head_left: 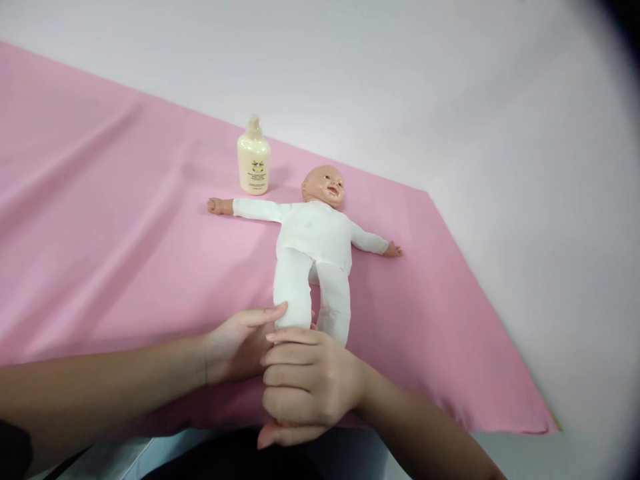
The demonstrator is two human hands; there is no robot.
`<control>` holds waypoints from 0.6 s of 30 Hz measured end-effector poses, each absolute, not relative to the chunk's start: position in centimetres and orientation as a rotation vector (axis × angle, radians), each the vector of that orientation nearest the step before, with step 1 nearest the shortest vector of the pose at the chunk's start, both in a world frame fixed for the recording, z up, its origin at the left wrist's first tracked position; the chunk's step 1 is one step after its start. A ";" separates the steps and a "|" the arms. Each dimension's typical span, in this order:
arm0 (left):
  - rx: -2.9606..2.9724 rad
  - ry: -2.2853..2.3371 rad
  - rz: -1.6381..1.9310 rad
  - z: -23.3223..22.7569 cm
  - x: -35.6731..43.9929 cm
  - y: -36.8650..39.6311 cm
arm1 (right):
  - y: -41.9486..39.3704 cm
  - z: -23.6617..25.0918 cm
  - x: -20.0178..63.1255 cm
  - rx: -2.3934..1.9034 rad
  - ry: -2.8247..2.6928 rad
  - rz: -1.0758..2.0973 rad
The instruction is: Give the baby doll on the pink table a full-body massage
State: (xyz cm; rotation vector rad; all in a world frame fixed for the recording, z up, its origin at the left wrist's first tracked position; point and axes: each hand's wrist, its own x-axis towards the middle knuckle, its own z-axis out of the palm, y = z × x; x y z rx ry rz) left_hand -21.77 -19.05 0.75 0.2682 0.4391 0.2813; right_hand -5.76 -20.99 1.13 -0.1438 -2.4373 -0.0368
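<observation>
A baby doll [315, 240] in a white suit lies on its back on the pink cloth [100, 233], arms spread, head toward the far edge. My left hand [237, 347] cups the lower end of the doll's leg on the left side, thumb against the white fabric. My right hand [307, 387] is wrapped over the doll's feet at the near edge, fingers curled around them; the feet are hidden under it. A cream pump bottle [254, 160] stands upright behind the doll's outstretched arm.
The pink cloth covers a table against a white wall [450, 80]. Its right edge [480, 293] runs diagonally, and its near edge hangs just below my hands.
</observation>
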 end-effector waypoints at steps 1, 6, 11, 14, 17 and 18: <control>0.268 0.443 0.288 0.8 -21.8 -19.0 | -21.0 1.0 -5.8 -0.126 -2.425 -0.022; 0.270 0.501 0.286 0.9 -21.8 -19.0 | -20.7 0.0 -5.8 -0.037 -2.504 0.027; 0.294 0.563 0.270 0.7 -21.9 -18.9 | -20.8 0.3 -5.6 -0.109 -2.514 -0.050; 0.288 0.586 0.276 0.7 -21.7 -18.9 | -21.0 0.9 -5.7 -0.133 -2.518 -0.087; 0.273 0.601 0.279 0.8 -21.6 -18.9 | -21.0 1.2 -5.9 -0.130 -2.465 -0.074; 0.275 0.604 0.282 0.9 -21.6 -18.9 | -20.9 1.2 -5.9 -0.126 -2.442 -0.069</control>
